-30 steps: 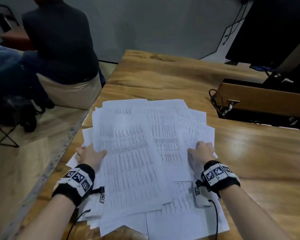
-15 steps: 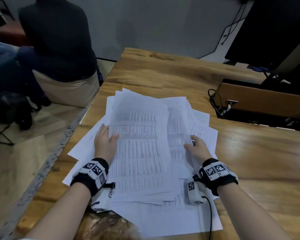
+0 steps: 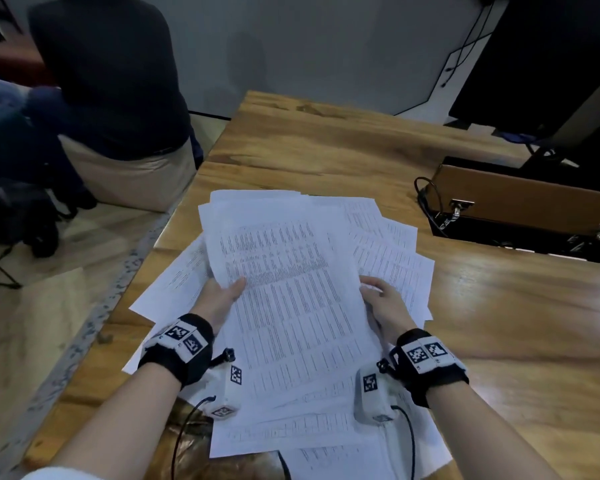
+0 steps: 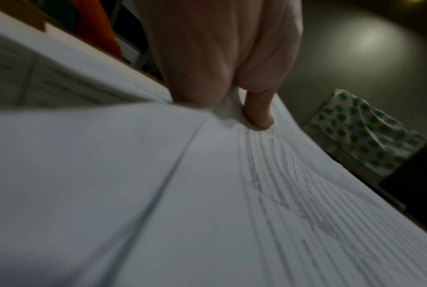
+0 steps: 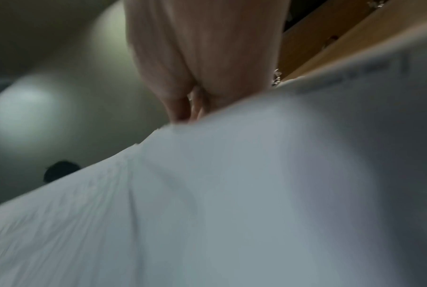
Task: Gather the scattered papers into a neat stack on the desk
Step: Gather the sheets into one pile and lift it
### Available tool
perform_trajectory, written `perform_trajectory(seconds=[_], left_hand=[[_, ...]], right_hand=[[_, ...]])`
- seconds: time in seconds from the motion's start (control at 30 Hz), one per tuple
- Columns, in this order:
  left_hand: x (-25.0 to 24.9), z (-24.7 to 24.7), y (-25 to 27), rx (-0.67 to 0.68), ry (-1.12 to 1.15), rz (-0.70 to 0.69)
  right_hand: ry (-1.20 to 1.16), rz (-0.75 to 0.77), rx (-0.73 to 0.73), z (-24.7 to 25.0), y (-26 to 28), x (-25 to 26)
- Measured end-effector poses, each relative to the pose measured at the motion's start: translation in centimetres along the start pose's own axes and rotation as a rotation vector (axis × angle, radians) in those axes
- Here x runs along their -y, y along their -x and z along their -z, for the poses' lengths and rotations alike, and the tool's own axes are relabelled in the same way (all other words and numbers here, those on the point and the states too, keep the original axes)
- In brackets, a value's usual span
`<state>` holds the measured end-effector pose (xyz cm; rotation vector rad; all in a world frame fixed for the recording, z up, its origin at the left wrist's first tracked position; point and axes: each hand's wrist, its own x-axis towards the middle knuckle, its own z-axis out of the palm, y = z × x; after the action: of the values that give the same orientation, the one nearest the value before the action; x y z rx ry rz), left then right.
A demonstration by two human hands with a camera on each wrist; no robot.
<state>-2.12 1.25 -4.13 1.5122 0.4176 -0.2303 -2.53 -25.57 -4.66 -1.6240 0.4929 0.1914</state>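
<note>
Gripping a bundle of printed papers by its two side edges, the left hand curls its thumb over the top sheet while the right hand clasps the opposite edge. More loose sheets lie fanned out underneath on the wooden worktop, near its left edge.

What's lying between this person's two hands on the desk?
In the head view, a bundle of printed papers spans the gap: the left hand grips its left edge, the right hand its right edge.
</note>
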Motion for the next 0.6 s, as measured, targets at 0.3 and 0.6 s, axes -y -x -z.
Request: perform_trajectory(seconds=[0.3, 0.6], left_hand=[[0.1, 1.3, 0.0, 0.094, -0.033, 0.046], [-0.3, -0.6, 0.0, -0.033, -0.109, 0.081]], right_hand=[[-0.119, 0.22, -0.258, -0.1, -1.6, 1.0], [-0.182, -0.096, -0.289, -1.5, -2.4, 0.5]])
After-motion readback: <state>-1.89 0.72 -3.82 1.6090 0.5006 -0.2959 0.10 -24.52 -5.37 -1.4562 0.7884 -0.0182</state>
